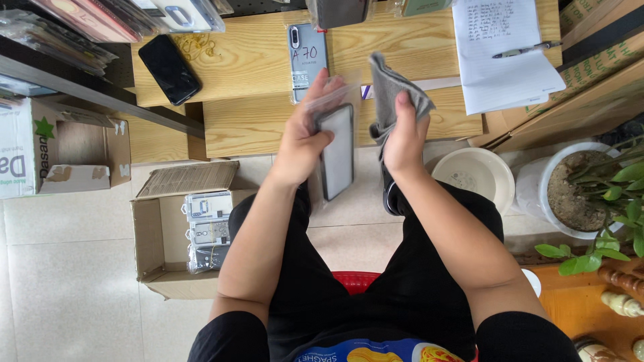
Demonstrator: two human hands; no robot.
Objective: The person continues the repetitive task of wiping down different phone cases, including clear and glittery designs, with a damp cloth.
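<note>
Left hand [302, 137] fingers clasp a bagged case [337, 151] just past the bench [268, 121] edge; right hand [404, 137] grips a cloth [392, 90] beside it, above open floor [80, 268].

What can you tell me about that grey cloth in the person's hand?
The grey cloth looks soft, like a thin wiping cloth. It is crumpled and bunched, not spread flat. The right hand grips its lower part, so its upper folds stick up above the fingers and a strip hangs below the palm. It is held in the air over the edge of the wooden table, beside the dark phone case in the left hand, not touching it.
</note>
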